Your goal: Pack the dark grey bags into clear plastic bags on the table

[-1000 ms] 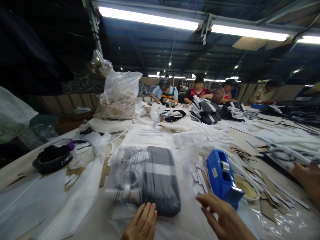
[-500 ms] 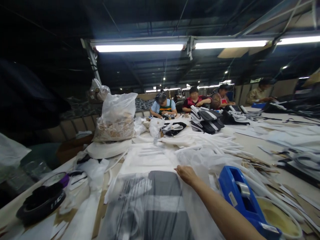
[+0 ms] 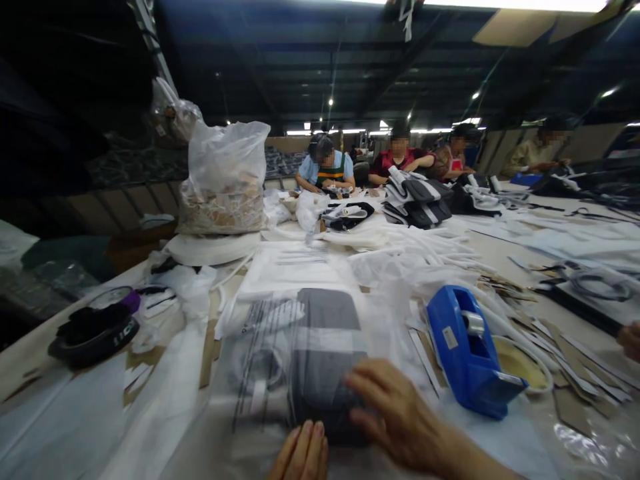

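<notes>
A dark grey folded item with a lighter band lies inside a clear plastic bag [image 3: 280,360] on the table in front of me. My right hand [image 3: 395,413] rests flat on the near end of the bagged item, fingers spread. At the bottom edge, the fingertips of my left hand [image 3: 300,457] lie stretched out on the plastic just below the item. A blue tape dispenser [image 3: 467,353] stands right of my right hand.
A black round object [image 3: 93,333] sits at left, a big plastic sack of scraps [image 3: 225,180] behind. White strips, cardboard bits and a small dish [image 3: 520,363] litter the right. Several people work at the far end. Another hand [image 3: 631,340] shows at the right edge.
My right hand has drawn back from the far end of the bag to its near end. My left hand is in view again at the bottom. The camera tilted down.
</notes>
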{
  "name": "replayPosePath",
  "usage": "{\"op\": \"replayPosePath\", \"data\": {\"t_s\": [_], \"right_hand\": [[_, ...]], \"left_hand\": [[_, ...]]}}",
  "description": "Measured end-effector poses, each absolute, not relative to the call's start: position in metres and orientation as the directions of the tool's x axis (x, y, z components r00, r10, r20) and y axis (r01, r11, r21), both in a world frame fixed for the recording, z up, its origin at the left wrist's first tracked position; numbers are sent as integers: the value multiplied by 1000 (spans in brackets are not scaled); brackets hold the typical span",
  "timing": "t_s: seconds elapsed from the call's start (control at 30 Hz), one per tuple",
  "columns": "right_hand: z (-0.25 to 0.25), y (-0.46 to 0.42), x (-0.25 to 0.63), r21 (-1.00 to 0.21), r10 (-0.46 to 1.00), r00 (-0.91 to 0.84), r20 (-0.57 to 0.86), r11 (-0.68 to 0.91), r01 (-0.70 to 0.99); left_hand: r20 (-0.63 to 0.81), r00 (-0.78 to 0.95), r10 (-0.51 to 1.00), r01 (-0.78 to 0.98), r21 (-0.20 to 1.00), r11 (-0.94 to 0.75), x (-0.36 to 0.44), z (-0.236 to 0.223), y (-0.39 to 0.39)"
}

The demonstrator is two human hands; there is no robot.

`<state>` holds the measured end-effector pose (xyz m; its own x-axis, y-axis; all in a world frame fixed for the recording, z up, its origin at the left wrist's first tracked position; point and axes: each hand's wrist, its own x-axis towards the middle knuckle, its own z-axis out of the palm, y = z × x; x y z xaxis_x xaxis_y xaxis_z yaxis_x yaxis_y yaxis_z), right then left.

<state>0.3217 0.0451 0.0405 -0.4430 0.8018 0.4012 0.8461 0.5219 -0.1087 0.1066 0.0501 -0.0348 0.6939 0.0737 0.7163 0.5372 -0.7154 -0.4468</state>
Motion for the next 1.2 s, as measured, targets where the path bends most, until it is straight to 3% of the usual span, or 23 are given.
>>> {"op": "replayPosePath", "data": {"t_s": [0.03, 0.07, 0.23, 0.33, 0.43, 0.57, 0.67, 0.77, 0.87, 1.2], "right_hand": [[34, 21, 311, -43, 651, -529, 545, 652, 757], [26, 1, 303, 26, 567, -494, 659, 639, 769], [-3, -26, 289, 236, 571, -461, 679, 425, 874], [-2, -18, 288, 191, 551, -429, 716, 436, 879], [1, -16, 287, 36, 588, -362, 723, 491, 870], [8, -13, 288, -295, 832, -254, 494, 435, 851], [21, -3, 293, -476, 975, -157, 156, 213, 853], [35, 10, 298, -585, 992, -72, -101, -1, 811], [42, 22, 301, -626, 983, -36, -178, -85, 775], [36, 35, 307, -578, 961, 37, -275, -196, 792]], "left_hand": [[735, 673, 87, 548, -416, -726, 109, -31, 49], [761, 642, 91, 555, -380, -740, 110, -27, 47], [787, 600, 147, 526, -248, -814, 110, -16, 40], [746, 633, 208, 507, -196, -839, 106, -12, 36], [739, 638, 216, 487, -170, -857, 105, -7, 37], [596, 724, 346, 465, -51, -884, 108, 5, 44], [251, 814, 524, 529, 52, -847, 115, 27, 52], [-136, 731, 669, 682, 104, -724, 128, 54, 63], [-300, 626, 720, 771, 100, -629, 141, 72, 73], [-392, 524, 756, 834, 58, -548, 151, 71, 85]]}}
